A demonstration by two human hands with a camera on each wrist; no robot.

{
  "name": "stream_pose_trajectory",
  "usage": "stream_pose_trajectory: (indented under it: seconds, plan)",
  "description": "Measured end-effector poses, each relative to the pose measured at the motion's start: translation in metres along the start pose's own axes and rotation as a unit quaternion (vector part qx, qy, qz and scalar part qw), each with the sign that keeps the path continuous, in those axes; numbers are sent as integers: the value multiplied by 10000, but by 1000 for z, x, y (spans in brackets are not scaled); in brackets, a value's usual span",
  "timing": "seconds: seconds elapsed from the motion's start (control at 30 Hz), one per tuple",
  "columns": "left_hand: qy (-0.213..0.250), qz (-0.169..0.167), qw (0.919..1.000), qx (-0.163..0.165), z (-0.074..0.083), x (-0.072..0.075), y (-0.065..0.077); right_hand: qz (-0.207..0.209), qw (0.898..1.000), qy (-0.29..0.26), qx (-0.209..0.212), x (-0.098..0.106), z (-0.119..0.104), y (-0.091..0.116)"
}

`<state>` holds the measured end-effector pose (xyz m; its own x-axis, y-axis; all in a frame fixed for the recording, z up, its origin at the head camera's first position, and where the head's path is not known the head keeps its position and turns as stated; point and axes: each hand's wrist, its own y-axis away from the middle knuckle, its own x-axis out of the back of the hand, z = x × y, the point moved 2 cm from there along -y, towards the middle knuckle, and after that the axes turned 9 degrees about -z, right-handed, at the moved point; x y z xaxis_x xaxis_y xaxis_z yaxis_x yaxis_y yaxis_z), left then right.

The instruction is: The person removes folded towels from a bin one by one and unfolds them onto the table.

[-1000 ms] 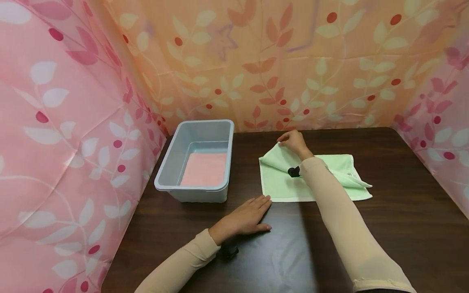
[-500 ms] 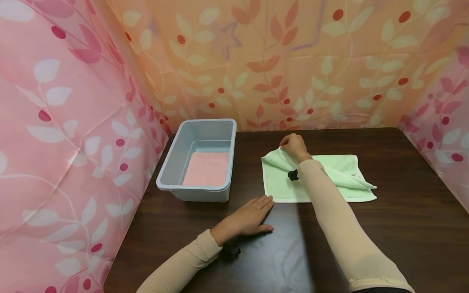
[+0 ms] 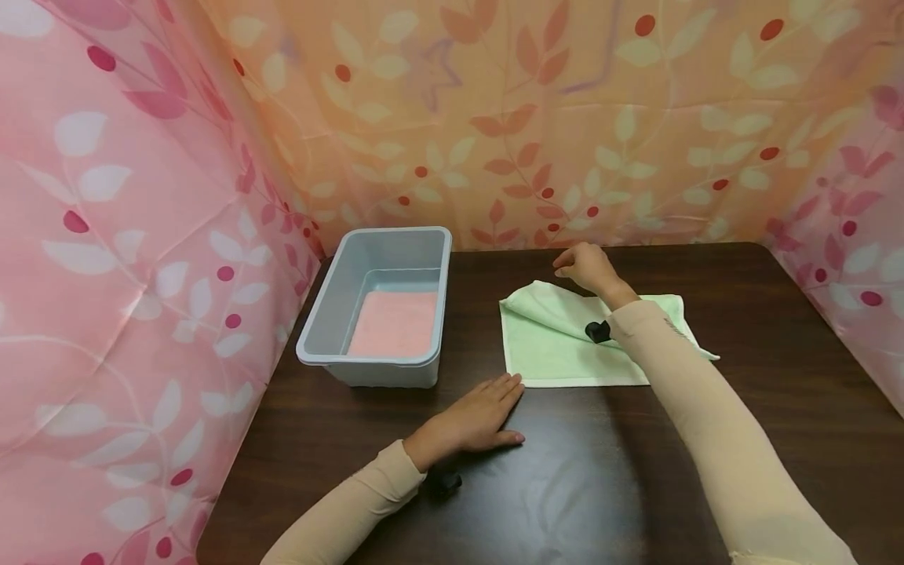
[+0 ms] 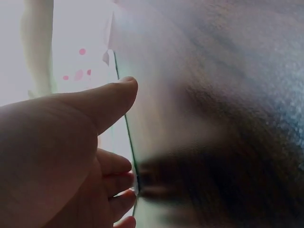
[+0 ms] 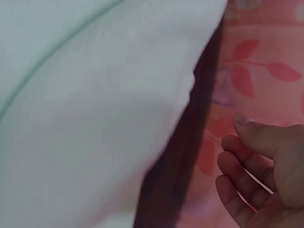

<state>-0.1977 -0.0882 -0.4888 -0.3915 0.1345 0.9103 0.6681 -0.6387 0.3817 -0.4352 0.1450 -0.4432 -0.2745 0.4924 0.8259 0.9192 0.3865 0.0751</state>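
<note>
On the desk (image 3: 777, 345), centre right, the towel (image 3: 547, 357) probably wanted squaring, with left hand (image 3: 475, 417) flat, right hand (image 3: 590, 268) empty, loosely curled.

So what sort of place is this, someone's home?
Hard to be sure, but it looks more like a makeshift booth: leaf-patterned fabric hangs on three sides of a dark table, which bears a grey-blue tub and a pale green towel.

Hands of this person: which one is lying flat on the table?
The left hand: palm down on the dark table, fingertips at the near left corner of the green towel. The right hand is raised near the towel's far edge, holding nothing.
</note>
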Motion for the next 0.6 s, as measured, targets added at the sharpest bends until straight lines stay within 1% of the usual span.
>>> stream_pose_trajectory:
  seconds: [0.13, 0.27, 0.33, 0.43, 0.6]
  plan:
    - [58, -26, 10000, 3, -3, 0, 1, -47, 9997, 87, 227, 22, 7, 27]
    - [176, -61, 9998, 62, -7, 1, 3, -190, 9995, -6, 243, 37, 22, 62]
    - [219, -69, 9997, 103, -9, 1, 5, -264, 9994, -94, 182, 43, 32, 81]
    - [296, -61, 9995, 128, -11, 1, 8, -252, 9996, -145, -3, 48, 53, 107]
    - [399, -92, 9991, 94, -14, 2, 10, -264, 9989, -288, -271, 48, 89, 148]
